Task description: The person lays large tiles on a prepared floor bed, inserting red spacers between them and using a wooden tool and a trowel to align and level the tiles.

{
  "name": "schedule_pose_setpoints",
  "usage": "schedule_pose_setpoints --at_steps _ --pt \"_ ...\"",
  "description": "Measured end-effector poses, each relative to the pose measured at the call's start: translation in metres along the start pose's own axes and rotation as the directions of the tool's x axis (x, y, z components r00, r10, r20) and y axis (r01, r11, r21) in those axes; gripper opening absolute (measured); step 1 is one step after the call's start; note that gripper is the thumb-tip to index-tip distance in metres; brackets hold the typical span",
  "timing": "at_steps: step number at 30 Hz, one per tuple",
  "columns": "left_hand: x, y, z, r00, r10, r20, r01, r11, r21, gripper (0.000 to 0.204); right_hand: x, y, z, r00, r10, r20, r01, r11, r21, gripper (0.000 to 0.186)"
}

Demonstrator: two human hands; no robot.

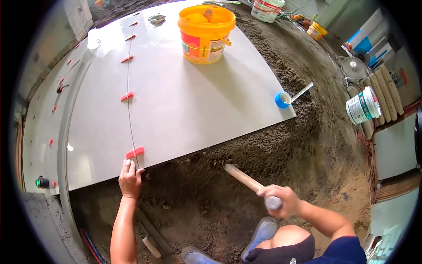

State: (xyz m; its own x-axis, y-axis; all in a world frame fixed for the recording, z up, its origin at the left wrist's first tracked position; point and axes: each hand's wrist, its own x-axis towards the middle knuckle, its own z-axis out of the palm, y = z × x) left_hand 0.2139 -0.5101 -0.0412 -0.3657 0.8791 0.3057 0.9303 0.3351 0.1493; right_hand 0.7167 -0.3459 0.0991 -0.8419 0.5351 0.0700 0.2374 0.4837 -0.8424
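One yellow bucket (193, 44) bears printed labels (215, 49); right hand (283, 200) grips wooden shaft (243, 177).

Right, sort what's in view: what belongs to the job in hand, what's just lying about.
Likely in use:
pale-handled tool in the right hand
red clip by the left hand
large pale tile
perhaps the large yellow bucket

Apparently just lying about:
white bucket, far right
small yellow bucket, upper right

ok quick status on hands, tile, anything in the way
Left hand at tile joint, by nearest red levelling wedge. Right hand gripping wooden-handled tool. Large pale tile: yellow-orange bucket, blue roll on top.
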Motion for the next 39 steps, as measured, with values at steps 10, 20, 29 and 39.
schedule_pose_setpoints --at_steps 10,20,29,39 --pt "0.009 0.011 0.015 0.985 -0.005 0.174 -0.009 0.997 0.079 0.047 0.021 0.079 0.031 0.84 0.291 -0.458 -0.167 0.942 0.292 0.023" --pt "0.005 0.01 0.03 0.993 0.065 0.103 -0.074 0.994 0.086 0.043 -0.014 0.087 -0.017 0.581 0.63 -0.516 -0.154 0.707 0.69 0.025" --pt "0.006 0.0 -0.001 0.993 -0.029 0.114 0.02 0.996 0.084 0.041 -0.059 0.027 -0.058 0.586 0.558 -0.587 -0.127 0.779 0.614 0.025" --pt "-0.001 -0.018 0.002 0.993 -0.014 0.115 0.005 0.997 0.071 0.041 -0.04 0.051 -0.094 0.643 0.56 -0.522 -0.217 0.787 0.578 0.024"
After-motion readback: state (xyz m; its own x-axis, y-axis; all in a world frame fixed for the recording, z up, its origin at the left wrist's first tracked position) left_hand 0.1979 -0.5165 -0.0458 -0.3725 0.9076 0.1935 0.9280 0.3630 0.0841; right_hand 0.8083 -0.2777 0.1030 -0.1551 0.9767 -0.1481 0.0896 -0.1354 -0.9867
